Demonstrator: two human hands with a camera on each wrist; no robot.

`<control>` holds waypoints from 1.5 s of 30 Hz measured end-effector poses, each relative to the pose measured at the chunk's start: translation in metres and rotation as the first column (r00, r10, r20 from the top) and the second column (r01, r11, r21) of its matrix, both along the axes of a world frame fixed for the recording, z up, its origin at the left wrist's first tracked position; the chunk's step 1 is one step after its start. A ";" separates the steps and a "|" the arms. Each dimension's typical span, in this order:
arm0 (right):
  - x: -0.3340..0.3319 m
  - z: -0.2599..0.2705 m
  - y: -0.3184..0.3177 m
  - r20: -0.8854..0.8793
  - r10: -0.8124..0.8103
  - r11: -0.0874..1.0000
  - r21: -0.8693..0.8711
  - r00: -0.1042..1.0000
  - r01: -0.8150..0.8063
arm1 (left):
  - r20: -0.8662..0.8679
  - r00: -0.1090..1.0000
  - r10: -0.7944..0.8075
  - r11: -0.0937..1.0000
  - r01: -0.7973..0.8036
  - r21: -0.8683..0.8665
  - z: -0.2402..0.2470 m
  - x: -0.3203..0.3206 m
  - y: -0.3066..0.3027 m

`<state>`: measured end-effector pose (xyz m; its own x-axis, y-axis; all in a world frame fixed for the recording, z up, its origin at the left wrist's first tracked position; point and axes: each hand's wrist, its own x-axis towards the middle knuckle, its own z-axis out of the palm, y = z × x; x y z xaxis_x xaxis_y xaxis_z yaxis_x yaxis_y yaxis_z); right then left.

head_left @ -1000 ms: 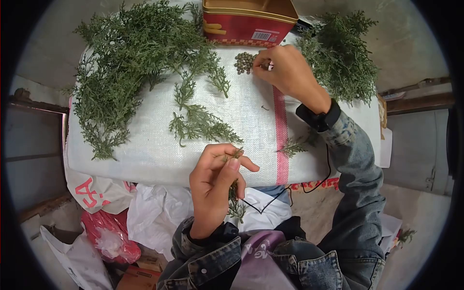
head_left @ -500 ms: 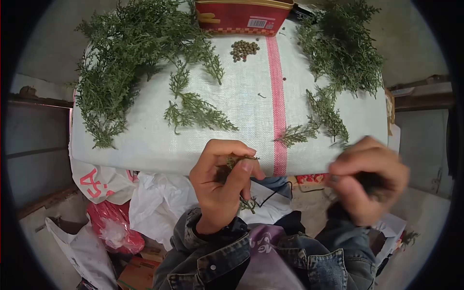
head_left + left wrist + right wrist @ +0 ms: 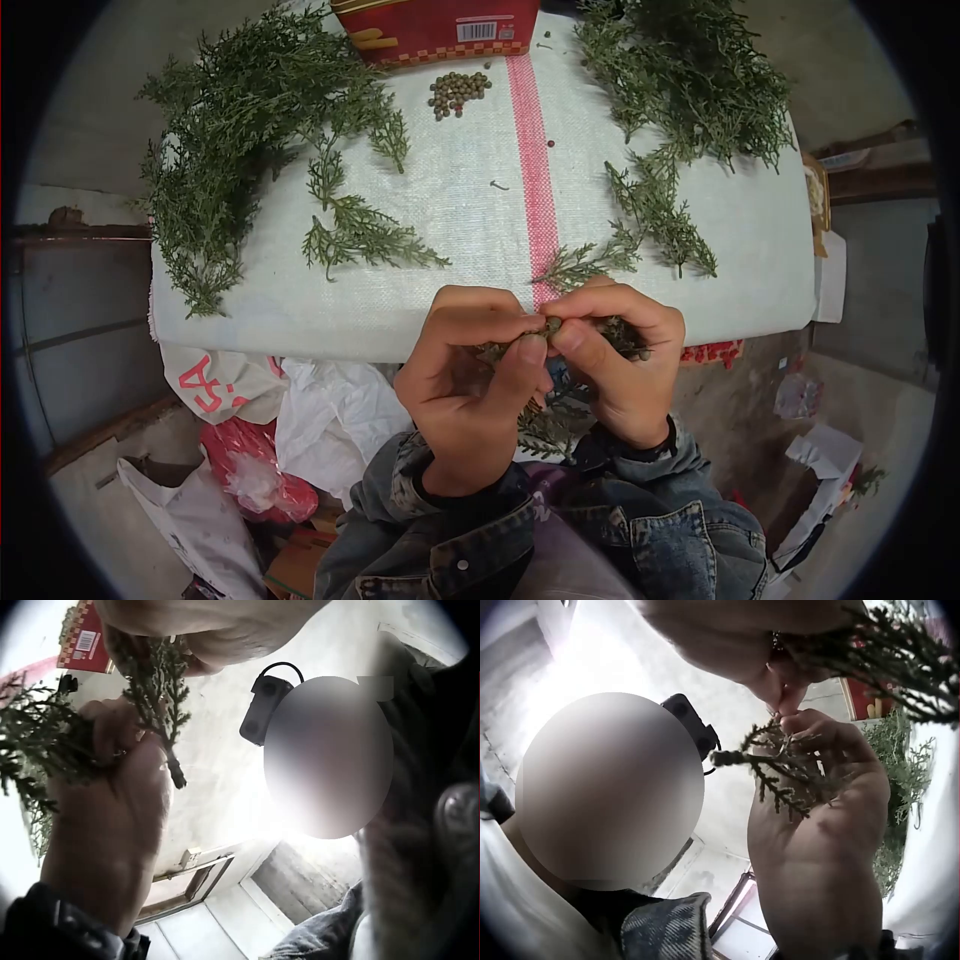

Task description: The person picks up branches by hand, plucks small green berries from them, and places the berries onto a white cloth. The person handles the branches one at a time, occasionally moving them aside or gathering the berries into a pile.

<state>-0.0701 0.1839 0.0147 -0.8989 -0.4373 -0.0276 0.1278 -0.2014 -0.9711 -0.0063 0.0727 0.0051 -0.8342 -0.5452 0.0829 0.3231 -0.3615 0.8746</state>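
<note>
My left hand [image 3: 465, 390] and right hand [image 3: 625, 370] meet at the near edge of the white woven sack [image 3: 420, 315]. Both thumbs and index fingers pinch together at a small round greenish bead-like piece [image 3: 551, 325]. A green conifer sprig [image 3: 776, 766] sticks out of my left hand's grip, its cut stem showing in the right wrist view. Another conifer sprig [image 3: 900, 671] lies within my right hand, partly hidden by the palm. Beyond the hands, a little heap of round brown-green pellets [image 3: 458, 95] rests on the sack.
Conifer branches form a large pile [image 3: 240, 140] at the left and another pile [image 3: 700, 90] at the right. Loose sprigs [image 3: 375, 235] lie nearer. A red tin [image 3: 440, 35] stands at the back. Plastic bags [image 3: 335, 415] fill the floor at lower left.
My right hand has left the pellet heap, swung down to the right, then come in to meet the left hand. The left hand stays near the sack's edge, holding its sprig.
</note>
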 end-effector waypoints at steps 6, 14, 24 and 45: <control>-0.003 -0.007 0.004 -0.104 -0.037 0.998 0.056 0.994 0.043 | 0.051 0.997 0.052 0.998 -0.050 -0.031 0.000 -0.006 0.007; -0.006 -0.003 0.012 -0.127 -0.007 0.998 0.062 0.992 0.015 | 0.044 0.999 0.001 0.996 -0.005 0.084 -0.002 -0.010 0.011; -0.001 -0.007 0.008 -0.091 -0.070 0.995 0.063 0.993 0.076 | 0.041 0.999 0.005 0.996 -0.009 0.093 -0.004 -0.012 0.014; 0.007 -0.007 -0.001 -0.195 -0.101 0.983 0.132 0.976 0.128 | 0.059 0.997 0.049 0.995 -0.043 -0.085 -0.003 -0.007 0.004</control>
